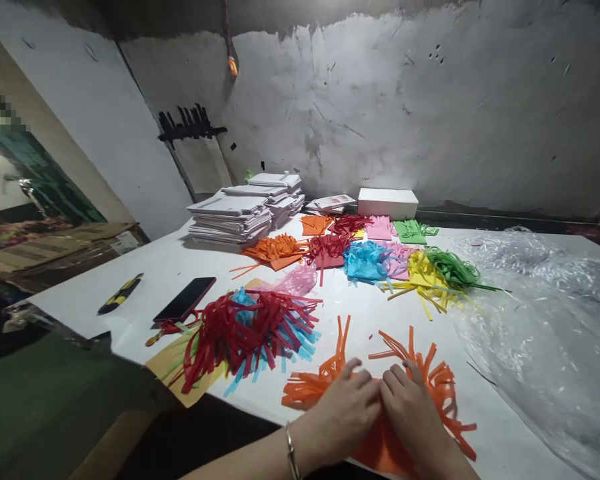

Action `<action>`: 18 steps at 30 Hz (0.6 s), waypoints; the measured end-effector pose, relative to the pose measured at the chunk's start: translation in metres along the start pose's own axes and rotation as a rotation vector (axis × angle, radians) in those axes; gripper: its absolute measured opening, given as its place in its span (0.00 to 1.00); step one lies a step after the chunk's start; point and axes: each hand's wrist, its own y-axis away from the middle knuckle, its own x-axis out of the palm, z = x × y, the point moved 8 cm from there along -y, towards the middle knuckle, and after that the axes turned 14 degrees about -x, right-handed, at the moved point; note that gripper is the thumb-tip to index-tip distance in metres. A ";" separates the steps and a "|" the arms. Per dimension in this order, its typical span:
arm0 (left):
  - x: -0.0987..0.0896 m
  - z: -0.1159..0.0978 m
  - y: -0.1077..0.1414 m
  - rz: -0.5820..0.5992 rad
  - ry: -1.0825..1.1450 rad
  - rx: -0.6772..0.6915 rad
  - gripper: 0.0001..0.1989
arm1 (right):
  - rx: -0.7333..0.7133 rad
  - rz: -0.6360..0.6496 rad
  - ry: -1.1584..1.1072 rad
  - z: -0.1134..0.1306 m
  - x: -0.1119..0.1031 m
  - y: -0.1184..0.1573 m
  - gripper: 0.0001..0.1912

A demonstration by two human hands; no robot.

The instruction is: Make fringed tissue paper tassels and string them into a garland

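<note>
Orange fringed paper [305,388] lies at the near edge of the table, its cut strips fanned out to both sides and its uncut middle between my hands. My left hand [347,407], with a bangle at the wrist, has its fingers curled on the paper. Close beside it, my right hand [413,407] is also closed on the paper, fingertips nearly meeting the left ones. What lies under the fingers is hidden. To the left is a heap of red and blue fringed paper [250,327], partly over a yellow sheet [193,393].
Behind are fringed bundles in blue [365,261], yellow [425,273] and other colours. White stacked packets [230,220] and a white box [387,202] stand near the wall. Clear plastic [540,347] covers the right side. A phone [186,300] and a yellow-black cutter [121,293] lie left.
</note>
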 end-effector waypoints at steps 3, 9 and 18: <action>0.003 -0.015 0.020 -0.015 0.075 0.083 0.07 | 0.091 -0.101 -0.061 -0.023 -0.016 -0.003 0.17; 0.034 0.005 0.027 0.108 0.181 -0.099 0.18 | 0.501 -0.476 -0.187 -0.099 -0.053 0.015 0.07; 0.038 0.059 -0.007 0.203 0.129 -0.332 0.26 | 0.897 -1.131 -0.462 -0.172 -0.113 0.088 0.16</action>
